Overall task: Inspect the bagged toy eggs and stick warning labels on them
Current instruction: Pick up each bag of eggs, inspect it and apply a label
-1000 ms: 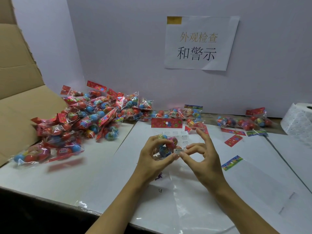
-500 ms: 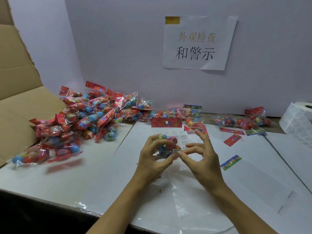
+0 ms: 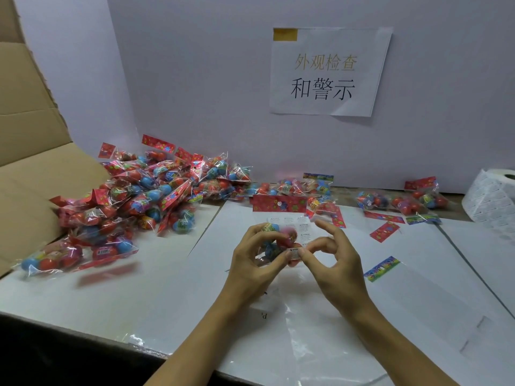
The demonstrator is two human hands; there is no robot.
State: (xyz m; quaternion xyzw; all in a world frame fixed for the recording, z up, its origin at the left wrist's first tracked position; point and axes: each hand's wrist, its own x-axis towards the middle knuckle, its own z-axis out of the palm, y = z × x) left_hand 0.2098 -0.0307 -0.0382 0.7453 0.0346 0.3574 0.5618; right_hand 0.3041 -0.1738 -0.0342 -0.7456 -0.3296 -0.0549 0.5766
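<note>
Bagged eggs (image 3: 133, 201) lie heaped at the table's left; one bag (image 3: 278, 232) is held over the middle. The left hand (image 3: 253, 266) grips it around the eggs, while the right hand (image 3: 334, 263) pinches a small warning label (image 3: 294, 253) against it. Best to press the label flat, from one edge across, avoiding wrinkles.

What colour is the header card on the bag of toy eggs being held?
Red, with small multicoloured print, seen in the head view: header card on the held bag.

Right hand (image 3: 338, 263) thumb and forefinger closed onto warning label (image 3: 294, 252), other fingers curled slightly.
</note>
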